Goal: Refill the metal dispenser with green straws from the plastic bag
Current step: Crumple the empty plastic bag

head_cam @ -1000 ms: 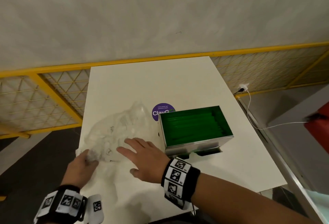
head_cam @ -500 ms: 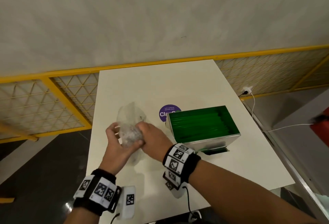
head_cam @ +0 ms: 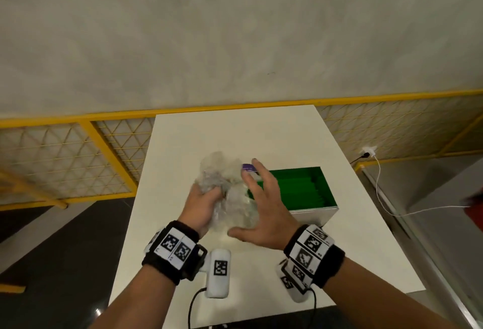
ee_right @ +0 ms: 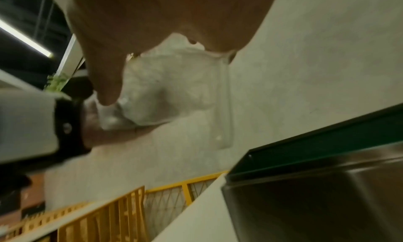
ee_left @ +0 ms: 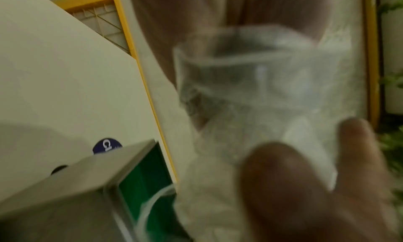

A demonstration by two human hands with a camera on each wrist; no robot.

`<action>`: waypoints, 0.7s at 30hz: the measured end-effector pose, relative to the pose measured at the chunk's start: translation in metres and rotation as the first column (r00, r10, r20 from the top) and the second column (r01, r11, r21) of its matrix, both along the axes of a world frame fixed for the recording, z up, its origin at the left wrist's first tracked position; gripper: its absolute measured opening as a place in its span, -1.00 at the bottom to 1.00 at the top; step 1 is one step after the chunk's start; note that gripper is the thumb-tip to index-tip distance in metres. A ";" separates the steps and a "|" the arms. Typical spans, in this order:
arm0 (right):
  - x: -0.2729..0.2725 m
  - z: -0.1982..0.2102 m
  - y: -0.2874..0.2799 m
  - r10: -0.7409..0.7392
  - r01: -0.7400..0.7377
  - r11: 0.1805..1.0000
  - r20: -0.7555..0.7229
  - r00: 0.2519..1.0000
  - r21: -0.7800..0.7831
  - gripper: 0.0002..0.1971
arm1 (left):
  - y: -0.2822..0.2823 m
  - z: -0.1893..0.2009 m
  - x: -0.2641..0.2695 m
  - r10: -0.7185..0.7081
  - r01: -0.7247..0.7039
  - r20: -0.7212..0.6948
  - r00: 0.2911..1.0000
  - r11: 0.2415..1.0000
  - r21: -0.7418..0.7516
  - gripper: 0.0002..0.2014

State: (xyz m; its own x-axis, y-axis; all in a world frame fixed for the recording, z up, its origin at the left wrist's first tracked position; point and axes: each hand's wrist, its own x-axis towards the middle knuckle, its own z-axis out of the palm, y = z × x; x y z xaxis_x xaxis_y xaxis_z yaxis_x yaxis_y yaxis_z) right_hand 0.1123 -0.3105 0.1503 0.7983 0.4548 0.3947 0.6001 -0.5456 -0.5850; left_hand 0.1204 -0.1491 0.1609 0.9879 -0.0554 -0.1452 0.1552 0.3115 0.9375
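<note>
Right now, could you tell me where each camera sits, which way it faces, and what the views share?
Head: worn high, looks down at the white table, both hands and wristbands showing.
Left wrist: looks along the left hand at the crumpled plastic bag.
Right wrist: looks from below the right hand up past the metal dispenser toward the wall.
All three share the bag and the dispenser.

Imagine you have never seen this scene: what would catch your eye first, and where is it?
First, the crumpled clear plastic bag, held up at the centre between both hands: the left hand grips it, the right hand lies spread against it. Next, just right of them on the white table, the open metal dispenser full of green straws.
</note>
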 end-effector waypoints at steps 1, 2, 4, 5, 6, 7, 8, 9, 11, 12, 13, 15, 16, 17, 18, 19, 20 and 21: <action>-0.004 0.000 -0.007 0.044 -0.046 0.998 -0.049 0.998 -0.046 0.12 | -0.011 0.001 -0.006 -0.074 0.074 -0.025 0.997 0.997 0.012 -0.64; -0.008 0.000 -0.014 0.079 -0.090 0.993 -0.138 0.987 -0.074 0.16 | -0.023 0.003 -0.013 -0.141 0.142 -0.064 0.988 0.990 0.003 -0.63; -0.016 -0.001 -0.026 0.094 -0.116 0.992 -0.291 0.952 -0.058 0.07 | -0.045 0.004 -0.026 -0.209 0.209 -0.122 0.970 0.978 -0.007 -0.63; -0.017 -0.004 -0.031 0.091 -0.099 0.995 -0.269 0.959 -0.017 -0.05 | -0.051 0.005 -0.032 -0.212 0.218 -0.131 0.968 0.975 0.032 -0.66; -0.017 -0.007 -0.037 0.073 -0.070 0.997 -0.214 0.974 0.026 -0.17 | -0.056 0.004 -0.037 -0.214 0.226 -0.144 0.966 0.971 0.077 -0.65; -0.018 -0.010 -0.042 0.047 -0.035 0.997 -0.171 0.984 0.073 -0.32 | -0.057 0.001 -0.042 -0.228 0.245 -0.159 0.960 0.964 0.098 -0.58; -0.018 -0.011 -0.046 0.013 0.004 0.993 -0.144 0.989 0.121 -0.48 | -0.058 -0.004 -0.048 -0.251 0.269 -0.177 0.952 0.960 0.081 -0.44; -0.020 -0.009 -0.048 -0.012 0.035 0.985 -0.138 0.990 0.169 -0.64 | -0.060 -0.009 -0.055 -0.291 0.305 -0.210 0.934 0.952 0.039 -0.29; -0.027 -0.002 -0.047 0.010 0.027 0.971 -0.151 0.988 0.238 -0.86 | -0.067 -0.010 -0.071 -0.381 0.366 -0.257 0.888 0.924 -0.109 -0.21; -0.031 -0.001 -0.045 0.037 0.006 0.967 -0.167 0.985 0.253 -0.86 | -0.072 -0.007 -0.078 -0.386 0.350 -0.261 0.885 0.921 -0.172 -0.26; -0.035 0.002 -0.043 0.061 -0.011 0.965 -0.186 0.981 0.262 -0.81 | -0.076 -0.003 -0.081 -0.362 0.314 -0.263 0.895 0.927 -0.207 -0.35; -0.041 0.002 -0.045 0.082 -0.021 0.964 -0.225 0.971 0.263 -0.71 | -0.083 0.007 -0.079 -0.258 0.205 -0.240 0.936 0.952 -0.226 -0.58; -0.044 0.001 -0.048 0.069 -0.018 0.970 -0.203 0.977 0.241 -0.60 | -0.082 0.011 -0.077 -0.191 0.143 -0.216 0.957 0.965 -0.222 -0.66; -0.046 0.000 -0.053 0.043 -0.012 0.981 -0.157 0.987 0.196 -0.40 | -0.079 0.015 -0.073 -0.140 0.098 -0.185 0.973 0.971 -0.218 -0.67; -0.049 0.000 -0.059 0.031 -0.015 0.988 -0.101 0.994 0.153 -0.14 | -0.075 0.019 -0.071 -0.106 0.068 -0.164 0.981 0.972 -0.224 -0.66; -0.052 0.002 -0.062 0.030 -0.025 0.995 -0.058 0.998 0.094 0.06 | -0.071 0.022 -0.070 -0.090 0.054 -0.158 0.983 0.973 -0.223 -0.64; -0.056 0.006 -0.063 0.042 -0.041 0.999 -0.018 0.999 0.025 0.16 | -0.069 0.024 -0.071 -0.091 0.059 -0.151 0.984 0.976 -0.209 -0.64; -0.060 0.009 -0.059 0.063 -0.063 0.997 0.012 0.998 -0.044 0.19 | -0.069 0.023 -0.073 -0.113 0.085 -0.150 0.982 0.979 -0.184 -0.68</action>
